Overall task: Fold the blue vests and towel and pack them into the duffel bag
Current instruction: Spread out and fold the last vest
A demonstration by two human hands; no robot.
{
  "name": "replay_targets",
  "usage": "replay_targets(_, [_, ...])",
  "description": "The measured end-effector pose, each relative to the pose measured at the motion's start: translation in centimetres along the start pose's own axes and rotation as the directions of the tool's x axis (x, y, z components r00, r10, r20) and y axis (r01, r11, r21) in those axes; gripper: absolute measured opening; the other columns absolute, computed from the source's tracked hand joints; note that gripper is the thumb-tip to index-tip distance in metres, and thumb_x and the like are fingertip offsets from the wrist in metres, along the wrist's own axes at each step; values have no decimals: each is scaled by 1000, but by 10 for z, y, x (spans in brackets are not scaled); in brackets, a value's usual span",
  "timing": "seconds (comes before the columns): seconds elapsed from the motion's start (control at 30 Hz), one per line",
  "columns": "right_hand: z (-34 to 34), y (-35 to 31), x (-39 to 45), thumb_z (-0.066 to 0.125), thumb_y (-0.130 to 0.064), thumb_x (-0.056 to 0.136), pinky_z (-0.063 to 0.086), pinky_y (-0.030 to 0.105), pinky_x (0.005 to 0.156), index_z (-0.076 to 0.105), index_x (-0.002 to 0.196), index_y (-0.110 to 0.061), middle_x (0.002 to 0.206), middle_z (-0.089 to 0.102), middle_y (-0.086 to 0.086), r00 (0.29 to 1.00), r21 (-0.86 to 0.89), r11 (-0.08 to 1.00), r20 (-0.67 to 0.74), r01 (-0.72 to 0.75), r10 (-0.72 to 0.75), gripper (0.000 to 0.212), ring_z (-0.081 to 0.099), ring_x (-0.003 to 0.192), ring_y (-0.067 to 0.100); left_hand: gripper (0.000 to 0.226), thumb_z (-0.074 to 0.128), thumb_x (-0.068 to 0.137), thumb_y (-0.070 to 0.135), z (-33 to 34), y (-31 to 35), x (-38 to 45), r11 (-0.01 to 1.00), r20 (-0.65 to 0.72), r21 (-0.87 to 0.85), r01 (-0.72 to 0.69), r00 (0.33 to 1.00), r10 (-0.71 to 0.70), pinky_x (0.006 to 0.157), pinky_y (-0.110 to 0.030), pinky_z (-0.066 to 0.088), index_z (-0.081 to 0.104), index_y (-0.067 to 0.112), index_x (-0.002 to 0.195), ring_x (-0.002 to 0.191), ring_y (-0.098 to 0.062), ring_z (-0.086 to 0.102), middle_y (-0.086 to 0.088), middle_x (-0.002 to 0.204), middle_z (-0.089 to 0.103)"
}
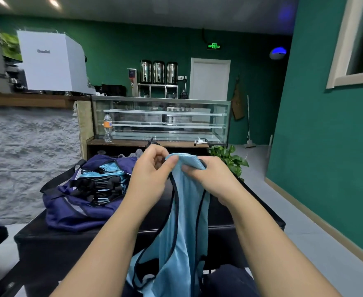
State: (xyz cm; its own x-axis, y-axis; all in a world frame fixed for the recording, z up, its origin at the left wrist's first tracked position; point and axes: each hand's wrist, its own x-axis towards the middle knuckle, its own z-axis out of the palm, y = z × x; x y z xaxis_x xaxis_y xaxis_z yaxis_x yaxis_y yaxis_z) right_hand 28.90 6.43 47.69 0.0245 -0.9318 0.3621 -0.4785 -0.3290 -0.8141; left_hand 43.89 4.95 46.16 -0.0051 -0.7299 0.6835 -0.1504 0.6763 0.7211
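A black bench (260, 213) runs beneath both hands and carries the work. To the left of the left hand, on the bench top, sits a navy duffel bag (69, 211), its mouth gaping open, with a stack of folded blue vests (103, 185) (black-trimmed, edges lined up in layers) showing inside it. Straight ahead, between the two hands and hanging down toward the person's lap, is a light blue vest (185, 221) with dark piping along its armholes; its lower part bunches up in front of the bench, near the bottom of the view. The left hand (150, 174) pinches the top edge of this vest between thumb and curled fingers, raised above the bench. The right hand (210, 176) grips the same top edge just beside it, thumb pressed on the front of the cloth and fingers wrapped behind, so the two hands nearly touch. Beyond the right hand, past the far end of the bench, a green leafy plant (230, 157) stands on the floor. Further off, beyond the left hand, a clear plastic bottle (107, 129) with an orange label stands upright on a wooden ledge by a glass display case (161, 118).
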Motion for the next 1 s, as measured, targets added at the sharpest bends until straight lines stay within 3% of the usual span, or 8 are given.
replay_targets(0.13, [0, -17, 1, 59, -21, 93, 38, 28, 64, 65, 89, -7, 77, 60, 2, 992, 92, 995, -122, 34, -22, 15, 51, 69, 13, 24, 68, 83, 4, -1, -13, -3, 997, 141, -39, 61, 989, -55, 78, -29, 50, 54, 23, 87, 74, -9, 59, 2, 83, 63])
replay_targets(0.37, [1, -38, 15, 57, -20, 95, 43, 22, 60, 61, 79, -20, 74, 61, -4, 971, 334, 941, -238, 49, 34, 16, 56, 67, 11, 25, 68, 85, 17, -6, -54, -20, 951, 252, 288, 113, 949, -189, 75, -18, 44, 55, 27, 104, 71, -7, 53, 13, 93, 59])
replay_targets(0.5, [-2, -39, 19, 57, -20, 95, 46, 25, 68, 61, 83, -20, 81, 62, -3, 946, 478, 878, -299, 33, 127, 13, 58, 76, 14, 20, 67, 85, 25, -21, -96, -27, 785, 292, 596, 170, 865, -409, 88, -24, 45, 61, 24, 105, 95, -11, 61, 9, 101, 65])
replay_targets(0.57, [-4, -36, 18, 56, -19, 95, 47, 25, 69, 60, 82, -21, 82, 63, -3, 935, 521, 853, -317, 33, 157, 14, 60, 77, 14, 4, 62, 86, 21, -29, -112, -38, 654, 242, 736, 176, 833, -497, 80, -25, 44, 59, 22, 84, 94, -18, 62, 3, 91, 64])
replay_targets(0.6, [-5, -33, 16, 56, -19, 95, 48, 25, 70, 60, 82, -21, 82, 63, -3, 930, 531, 847, -327, 33, 169, 14, 60, 76, 14, 14, 60, 85, 19, -33, -120, -43, 608, 201, 770, 194, 831, -519, 74, -27, 43, 54, 22, 73, 90, -22, 62, 1, 83, 62])
replay_targets(0.73, [-9, -20, 12, 52, -18, 96, 44, 25, 64, 61, 83, -19, 80, 62, -2, 922, 537, 844, -330, 9, 201, 16, 58, 73, 15, 29, 59, 86, 10, -47, -134, -46, 693, 58, 618, 373, 857, -513, 66, -29, 40, 53, 21, 59, 72, -22, 56, -3, 68, 58])
replay_targets(0.87, [-5, -3, 8, 48, -19, 92, 36, 29, 65, 60, 98, -1, 85, 52, 5, 900, 472, 876, -332, -101, 283, 23, 47, 78, 17, 23, 58, 88, 8, -46, -102, -32, 833, -11, 374, 409, 900, -436, 54, -15, 35, 60, 11, 66, 63, -12, 45, -2, 66, 56])
replay_targets(1.0, [0, 3, -5, 48, -20, 88, 35, 29, 61, 58, 78, -11, 72, 53, 5, 939, 382, 909, -219, -167, 265, 17, 48, 67, 18, 37, 59, 89, 19, -41, -61, -17, 863, -21, 357, 358, 927, -376, 47, -23, 22, 38, 16, 59, 49, -8, 26, 8, 50, 31])
